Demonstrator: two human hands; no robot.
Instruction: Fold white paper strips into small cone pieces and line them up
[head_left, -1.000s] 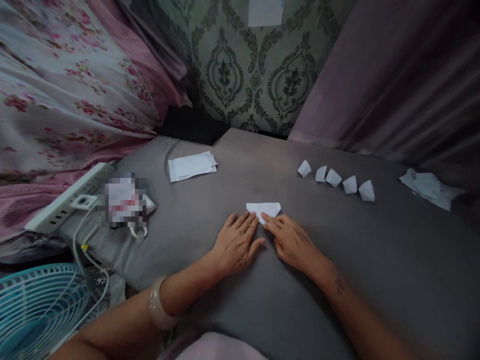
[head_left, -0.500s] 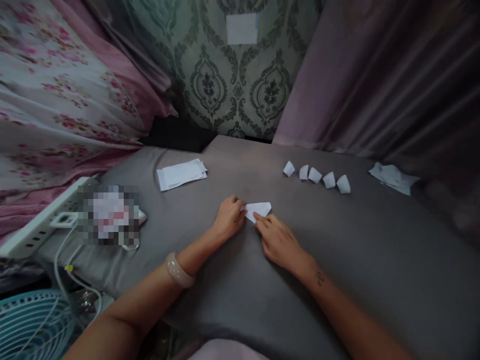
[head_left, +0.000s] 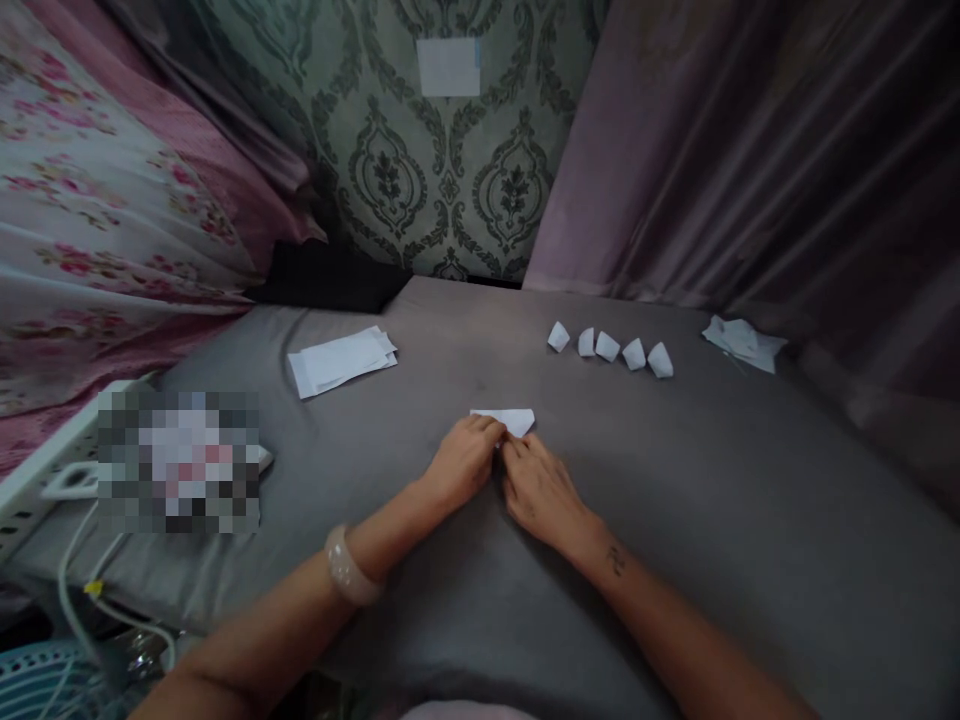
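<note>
A folded piece of white paper (head_left: 517, 420) lies on the grey sheet, slanted at its right end. My left hand (head_left: 466, 455) covers its left part, fingers curled together on the near edge. From the right, my right hand (head_left: 541, 485) meets it there, its fingertips bent against the same edge close to the left fingers. Both hands grip the paper between them, though the fingertips partly hide the fold. Beyond, to the right, stands a row of several small folded paper pieces (head_left: 607, 347). A stack of white paper strips (head_left: 343, 360) lies to the left.
Crumpled white paper (head_left: 744, 343) lies at the far right. On the left are a white power strip (head_left: 60, 465), cables, and a blurred-out item (head_left: 184, 460). A black cloth (head_left: 330, 275) sits at the back by the patterned wall, with curtains on both sides.
My left hand has slid right and over the paper, so its fingers now meet my right fingertips at the near edge. The view has turned slightly to the right.
</note>
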